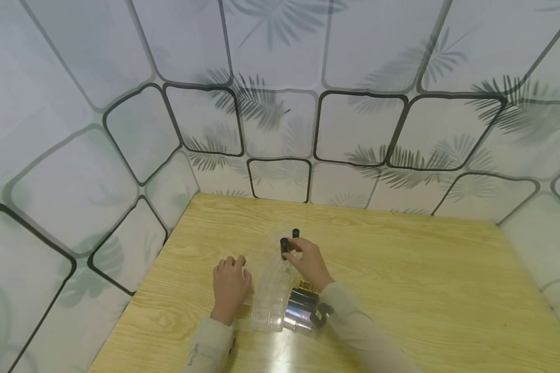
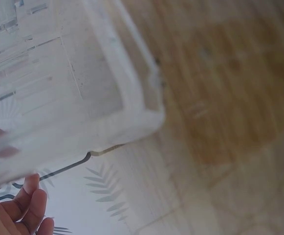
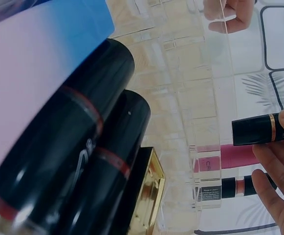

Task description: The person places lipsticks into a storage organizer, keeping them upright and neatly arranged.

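- The right hand (image 1: 310, 261), at the far end of the organizer, holds a black cylindrical tube with a thin gold band (image 3: 254, 131) between thumb and fingertips. The tube is roughly upright, its lower end apart from the compartments.
- The left hand (image 1: 231, 290) is at the left side of the organizer with its fingers loosely bent. Its thumb shows through the clear plastic in the left wrist view; whether it grips the edge, I cannot tell.
- The curved, clear plastic organizer with rows of small compartments (image 1: 266, 305) stands on the yellow wood-grain table (image 1: 424, 285), between the two hands.
- At its far end, a bright pink tube (image 3: 239, 155) and a black tube with a pale printed label (image 3: 237, 187) stand in compartments, near the held tube.
- On the near right, beside the organizer, lie a glossy pink-and-blue item (image 3: 49, 58), a large black tube with a dark red band (image 3: 58, 142), a slimmer black tube with a red band (image 3: 124, 127) and a black piece with a faceted gold end (image 3: 151, 188).
- On the far side rises a pale wall covering with dark outlines and grey leaf prints (image 1: 280, 124).
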Tool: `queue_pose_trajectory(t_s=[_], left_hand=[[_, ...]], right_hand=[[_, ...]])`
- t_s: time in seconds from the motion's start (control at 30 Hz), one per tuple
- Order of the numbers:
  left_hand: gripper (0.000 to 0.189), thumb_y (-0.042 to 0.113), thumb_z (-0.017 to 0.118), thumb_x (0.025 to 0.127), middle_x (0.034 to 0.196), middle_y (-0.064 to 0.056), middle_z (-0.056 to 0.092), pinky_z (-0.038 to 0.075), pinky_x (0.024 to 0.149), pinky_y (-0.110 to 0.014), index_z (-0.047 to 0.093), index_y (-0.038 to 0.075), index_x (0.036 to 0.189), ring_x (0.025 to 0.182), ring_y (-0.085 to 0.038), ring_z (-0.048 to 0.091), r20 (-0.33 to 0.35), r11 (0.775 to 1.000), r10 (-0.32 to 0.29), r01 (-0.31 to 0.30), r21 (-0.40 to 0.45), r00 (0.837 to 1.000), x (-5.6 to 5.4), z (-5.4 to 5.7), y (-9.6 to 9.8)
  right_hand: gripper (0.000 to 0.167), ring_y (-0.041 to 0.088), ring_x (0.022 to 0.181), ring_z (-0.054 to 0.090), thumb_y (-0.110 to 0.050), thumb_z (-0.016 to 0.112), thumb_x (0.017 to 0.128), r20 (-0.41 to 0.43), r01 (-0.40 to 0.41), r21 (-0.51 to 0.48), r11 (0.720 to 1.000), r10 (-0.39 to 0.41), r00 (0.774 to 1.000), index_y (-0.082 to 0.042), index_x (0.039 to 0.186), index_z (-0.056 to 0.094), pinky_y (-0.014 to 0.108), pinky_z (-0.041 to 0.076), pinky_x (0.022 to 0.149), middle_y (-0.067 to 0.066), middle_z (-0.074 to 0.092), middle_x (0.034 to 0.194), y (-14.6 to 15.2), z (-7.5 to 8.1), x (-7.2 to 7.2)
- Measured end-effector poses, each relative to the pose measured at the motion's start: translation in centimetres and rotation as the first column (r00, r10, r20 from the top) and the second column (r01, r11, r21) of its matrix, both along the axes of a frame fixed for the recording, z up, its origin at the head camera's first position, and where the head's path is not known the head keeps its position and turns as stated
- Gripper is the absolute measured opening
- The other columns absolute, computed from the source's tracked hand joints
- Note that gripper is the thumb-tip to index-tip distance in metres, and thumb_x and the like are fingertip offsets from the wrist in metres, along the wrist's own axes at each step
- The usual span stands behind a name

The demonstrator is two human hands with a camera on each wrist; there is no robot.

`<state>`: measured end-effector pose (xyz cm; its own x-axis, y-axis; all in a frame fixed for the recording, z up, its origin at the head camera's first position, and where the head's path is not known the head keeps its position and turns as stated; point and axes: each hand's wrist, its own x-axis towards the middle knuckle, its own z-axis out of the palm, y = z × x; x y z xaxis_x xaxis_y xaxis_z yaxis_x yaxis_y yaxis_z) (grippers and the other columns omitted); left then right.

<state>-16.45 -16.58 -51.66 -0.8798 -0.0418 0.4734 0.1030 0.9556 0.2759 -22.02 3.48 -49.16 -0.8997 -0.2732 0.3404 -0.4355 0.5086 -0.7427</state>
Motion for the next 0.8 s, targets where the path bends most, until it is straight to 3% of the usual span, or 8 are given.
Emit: queue_pose_trajectory(t_s=[0.8], left_hand=[[0.011, 0.009, 0.066, 0.076, 0.073, -0.009, 0.056, 0.043, 0.060, -0.037, 0.061, 0.007, 0.086, 0.063, -0.022, 0.048, -0.003, 1.000, 0.006, -0.006, -0.012, 1.000, 0.11, 0.18, 0.04]], right_hand=[[0.035, 0.020, 0.084, 0.067, -0.005, 0.072, 0.077, -0.031, 0.004, 0.004, 1.000, -0.004, 1.000, 0.004, 0.110, 0.064, 0.034, 0.054, 0.080, 0.009, 0.069, 0.089, -0.63, -0.45, 0.06]])
